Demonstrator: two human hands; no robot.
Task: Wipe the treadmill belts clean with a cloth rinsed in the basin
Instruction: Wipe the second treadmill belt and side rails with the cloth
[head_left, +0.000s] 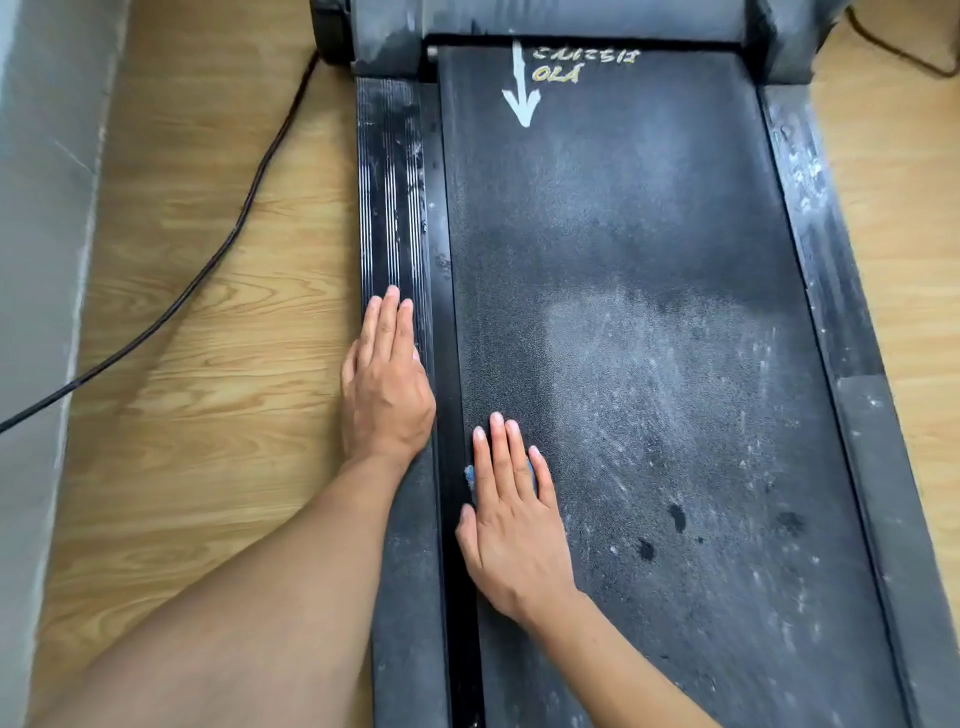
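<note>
**Black belt being wiped at its near left edge**

Pressing the right hand (511, 525) flat on the belt (649, 260), close to its left edge on the near side, fingers straight and narrow, thumb lying alongside. Covering a blue cloth (470, 475) almost wholly with that hand, only small bits peeking out beside the index and little fingers. Resting the left hand (384, 384) flat on the ribbed left rail (389, 182), just beside the right hand and a little farther off, fingers straight and close together, holding nothing.

Showing pale dust and streaks across the middle and right of the belt, with a few dark spots toward the near right. Looking darker along the left strip and toward the far end. Carrying a white arrow (521, 88) at the far end, pointing to the near side, with yellowish lettering beside it. Showing dust also on the right rail (841, 312).

Showing, at left, a black cable (208, 270) trailing over the wooden floor (208, 156) beside a grey wall (36, 208).
</note>
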